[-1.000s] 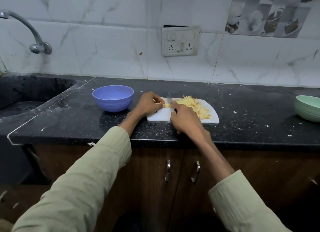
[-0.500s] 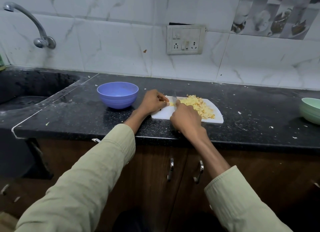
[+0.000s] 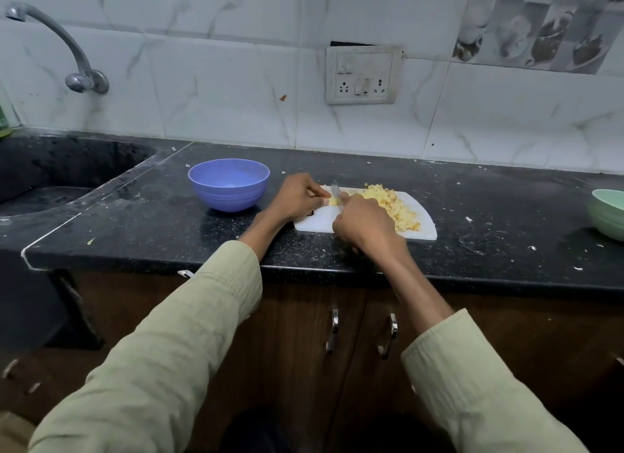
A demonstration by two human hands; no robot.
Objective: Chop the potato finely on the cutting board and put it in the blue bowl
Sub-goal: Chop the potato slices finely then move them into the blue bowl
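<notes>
Two hands are working at the white cutting board (image 3: 423, 229). The left hand (image 3: 295, 199) is pinching a small uncut potato piece (image 3: 333, 201) with curled fingertips, pinning it to the board's left part. The right hand (image 3: 363, 221) is gripping the knife (image 3: 335, 190), fingers wrapped round the hidden handle, the blade standing just beside the piece. A heap of chopped potato (image 3: 393, 206) is lying on the board behind the right hand. The blue bowl (image 3: 229, 184) is sitting on the black counter (image 3: 152, 223), near the left hand. A green bowl (image 3: 607, 212) is sitting well apart at the right edge.
</notes>
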